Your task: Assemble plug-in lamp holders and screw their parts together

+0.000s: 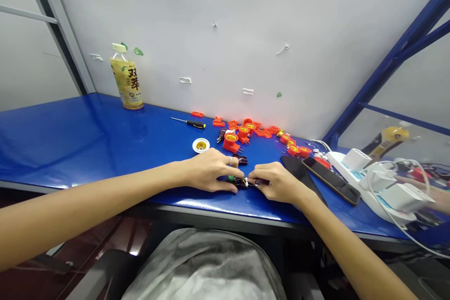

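the small wired part [239, 181] lies left to right by the blue table [70, 136]'s near edge, between two hands: the left hand [213, 171] clamps its green left end, the right hand [276, 180] meets its white right end, how tightly i cannot tell

Glossy blue tabletop [70, 136] with a dark front edge. At the rear left stands a capped bottle [127, 82] with a yellow label. Toward the centre lie a screwdriver [195, 124] with a black-and-yellow handle and a white ring-shaped socket [201, 146] with a brass-coloured interior. Orange parts [231, 143] are scattered along the rear; a dark brown piece [242, 160] lies nearer the front. Right: a flat black object [301, 174], a phone [332, 181] and a white power strip [404, 219] bearing plugs.
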The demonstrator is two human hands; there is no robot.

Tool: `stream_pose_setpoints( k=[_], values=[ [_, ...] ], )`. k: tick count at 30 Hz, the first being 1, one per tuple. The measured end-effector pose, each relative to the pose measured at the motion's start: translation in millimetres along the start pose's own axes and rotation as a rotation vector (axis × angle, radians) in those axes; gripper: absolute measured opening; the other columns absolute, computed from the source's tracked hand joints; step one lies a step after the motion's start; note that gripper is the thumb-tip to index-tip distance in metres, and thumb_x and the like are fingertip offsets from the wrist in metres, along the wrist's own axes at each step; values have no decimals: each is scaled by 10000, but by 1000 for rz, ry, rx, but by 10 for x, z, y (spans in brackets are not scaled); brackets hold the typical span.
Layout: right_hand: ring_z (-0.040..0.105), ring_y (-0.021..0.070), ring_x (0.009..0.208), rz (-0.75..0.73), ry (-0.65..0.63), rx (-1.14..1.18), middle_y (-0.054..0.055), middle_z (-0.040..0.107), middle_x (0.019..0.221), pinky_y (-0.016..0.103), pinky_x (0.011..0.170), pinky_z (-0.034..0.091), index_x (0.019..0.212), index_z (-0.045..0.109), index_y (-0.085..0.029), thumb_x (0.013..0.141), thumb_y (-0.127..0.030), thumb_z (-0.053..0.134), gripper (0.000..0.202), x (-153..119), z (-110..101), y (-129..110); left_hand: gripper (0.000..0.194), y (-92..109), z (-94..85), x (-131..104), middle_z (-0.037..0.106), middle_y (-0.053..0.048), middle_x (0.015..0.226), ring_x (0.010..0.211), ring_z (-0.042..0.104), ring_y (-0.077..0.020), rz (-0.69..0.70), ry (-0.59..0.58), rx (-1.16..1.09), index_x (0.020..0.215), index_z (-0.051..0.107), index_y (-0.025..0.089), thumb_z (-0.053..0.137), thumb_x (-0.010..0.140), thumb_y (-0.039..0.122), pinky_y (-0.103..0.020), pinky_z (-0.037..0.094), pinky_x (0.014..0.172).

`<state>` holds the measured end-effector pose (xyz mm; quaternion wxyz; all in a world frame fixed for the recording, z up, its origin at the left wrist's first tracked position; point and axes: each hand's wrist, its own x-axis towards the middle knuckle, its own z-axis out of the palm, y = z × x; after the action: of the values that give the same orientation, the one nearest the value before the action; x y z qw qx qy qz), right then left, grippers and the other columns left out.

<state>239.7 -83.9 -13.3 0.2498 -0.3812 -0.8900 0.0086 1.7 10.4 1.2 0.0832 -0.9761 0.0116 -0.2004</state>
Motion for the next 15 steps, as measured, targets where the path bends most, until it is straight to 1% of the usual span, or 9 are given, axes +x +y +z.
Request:
stream_pose_setpoints(
  k=[4,8,12,15],
  values=[
    [574,121,633,12,-34,-51,32,677,766,219,602,382,899,719,-160,802,-4,562,241,0,-27,-23,305,3,-3,6,697,-37,967,631,620,-137,10,-12,-19,1148,702,264,628,919,453,-262,399,571],
    [552,109,603,22,-32,-82,16,668,742,222,574,354,883,734,-173,802,-8,580,240,-7,-59,-44,305,23,-28,22,694,-36,977,643,622,-135,10,-43,-25,1188,687,282,632,922,421,-254,402,578],
    [554,101,611,60,-24,-2,20,670,749,211,588,383,863,740,-166,838,-58,612,169,-3,-70,-40,299,26,-40,21,692,-28,966,642,622,-131,6,-54,-35,1196,689,303,632,923,412,-253,405,576],
    [567,107,646,100,-31,41,27,671,777,209,617,409,907,742,-165,846,-81,625,156,0,-84,-37,299,16,-32,10,692,-32,965,647,627,-133,14,-44,-30,1194,692,303,619,929,422,-254,412,582]
  ],
)
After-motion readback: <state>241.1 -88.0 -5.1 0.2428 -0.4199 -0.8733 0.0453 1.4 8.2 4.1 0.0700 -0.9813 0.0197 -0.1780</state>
